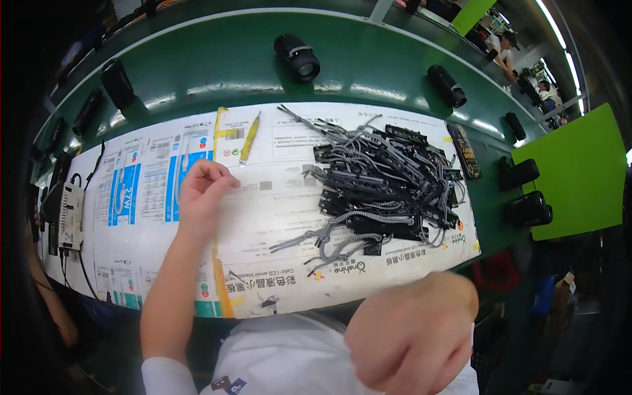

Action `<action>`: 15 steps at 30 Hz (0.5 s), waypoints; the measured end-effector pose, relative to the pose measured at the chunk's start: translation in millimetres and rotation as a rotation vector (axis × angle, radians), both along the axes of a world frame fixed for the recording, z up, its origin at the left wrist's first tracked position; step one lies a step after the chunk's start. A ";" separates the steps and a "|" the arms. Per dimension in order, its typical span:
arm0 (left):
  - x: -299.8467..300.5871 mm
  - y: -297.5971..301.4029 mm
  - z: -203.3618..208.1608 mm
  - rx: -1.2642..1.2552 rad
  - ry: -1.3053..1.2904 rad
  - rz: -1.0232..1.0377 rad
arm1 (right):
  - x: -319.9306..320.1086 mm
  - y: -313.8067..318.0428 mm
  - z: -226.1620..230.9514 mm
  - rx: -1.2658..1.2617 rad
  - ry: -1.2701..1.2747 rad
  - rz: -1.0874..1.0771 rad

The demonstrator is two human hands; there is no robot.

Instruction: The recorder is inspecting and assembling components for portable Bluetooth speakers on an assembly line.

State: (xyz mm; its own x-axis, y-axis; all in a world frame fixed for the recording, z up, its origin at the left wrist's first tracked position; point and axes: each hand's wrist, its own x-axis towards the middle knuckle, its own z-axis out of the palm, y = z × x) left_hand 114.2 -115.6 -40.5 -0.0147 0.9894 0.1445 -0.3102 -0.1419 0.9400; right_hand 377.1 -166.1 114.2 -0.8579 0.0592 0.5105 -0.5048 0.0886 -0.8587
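My left hand [207, 191] hovers over the printed cardboard sheet [263, 217], its fingers curled in toward the thumb and nothing visible between them. Just beyond it lies a slim yellow tool [250, 138] with a pointed end. My right hand [415, 329] is raised close to the camera at the lower right, folded into a fist; whatever it may hold is hidden. Between the hands and the far edge, to the right, spreads a tangled pile of black strip-shaped parts [388, 178] with grey braided cords, some cords trailing toward me.
Black cylindrical speakers [296, 58] stand and lie along the green bench [217, 79]. A white box with cables [70, 214] sits at the left edge. A circuit board [465, 151] lies right of the pile, before a bright green panel [579, 171]. Other people are in the background.
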 end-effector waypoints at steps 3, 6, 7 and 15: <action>6.9 6.5 6.1 0.036 -0.041 -0.038 | 28.6 18.8 14.8 0.159 -0.170 -0.585; 4.1 5.6 -0.6 0.018 0.024 -0.013 | 56.8 67.5 -17.2 0.838 -0.695 -1.566; 4.7 5.9 0.3 0.029 0.004 -0.037 | 70.1 75.3 -31.8 0.891 -0.843 -1.611; 1.7 6.6 -4.4 0.050 0.076 -0.061 | 94.5 73.4 -70.2 0.818 -1.325 -1.644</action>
State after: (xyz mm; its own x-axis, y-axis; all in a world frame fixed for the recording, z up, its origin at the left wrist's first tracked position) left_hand 115.9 -109.0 -44.8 0.0578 0.9796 0.1923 -0.2481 -0.1725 0.9533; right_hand 471.6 -92.7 44.0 -0.0716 0.9853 0.1554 0.9891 0.0903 -0.1166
